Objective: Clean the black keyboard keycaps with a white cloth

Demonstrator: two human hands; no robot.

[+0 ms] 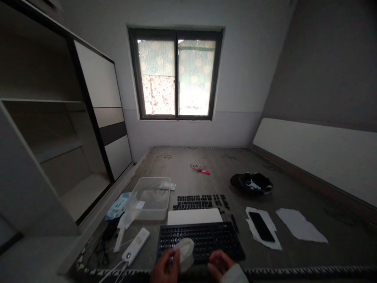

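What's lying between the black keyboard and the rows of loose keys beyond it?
In the head view, a white rectangular piece lies between the black keyboard and the loose keys.

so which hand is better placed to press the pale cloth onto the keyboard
The left hand, probably: it holds the pale cloth near the front edge of the keyboard, while nothing shows in the right hand.

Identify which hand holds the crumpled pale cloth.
The left hand grips the pale cloth at its left side; the right hand is clearly apart from it.
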